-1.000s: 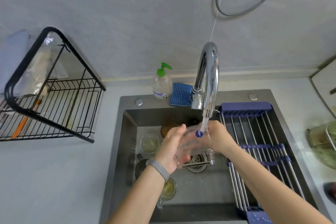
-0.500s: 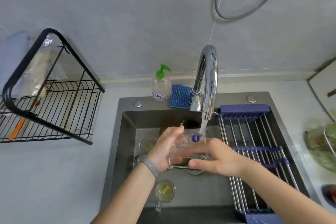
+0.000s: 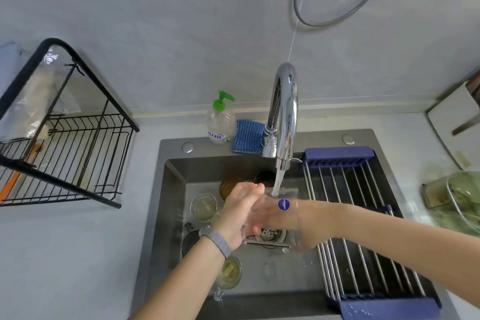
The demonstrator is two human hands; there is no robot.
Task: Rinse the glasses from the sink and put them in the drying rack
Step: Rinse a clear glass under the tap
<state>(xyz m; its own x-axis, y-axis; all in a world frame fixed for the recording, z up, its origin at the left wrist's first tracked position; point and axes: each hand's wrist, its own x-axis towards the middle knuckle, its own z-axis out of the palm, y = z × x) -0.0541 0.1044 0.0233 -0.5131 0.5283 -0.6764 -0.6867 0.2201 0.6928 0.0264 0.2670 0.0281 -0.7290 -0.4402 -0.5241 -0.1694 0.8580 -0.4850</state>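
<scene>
A clear glass with a round blue sticker (image 3: 283,204) is under the running faucet (image 3: 284,112), and water pours into its top. My left hand (image 3: 239,213) grips the glass from the left. My right hand (image 3: 306,226) wraps it from the right, its fingers showing blurred through the glass. Below in the sink (image 3: 168,215) stand a clear glass (image 3: 204,207), an amber glass (image 3: 228,186), a dark cup (image 3: 263,178) and a handled glass (image 3: 230,271) near the front. A black wire drying rack (image 3: 78,163) stands on the counter at the left.
A blue roll-up rack with steel rods (image 3: 363,228) covers the sink's right part. A soap bottle with a green pump (image 3: 220,125) and a blue sponge (image 3: 246,136) sit behind the sink. A glass bowl (image 3: 457,200) stands at the far right.
My right hand has turned from the front of the glass to its right side, and the glass has tilted more upright under the stream. My left hand keeps its hold.
</scene>
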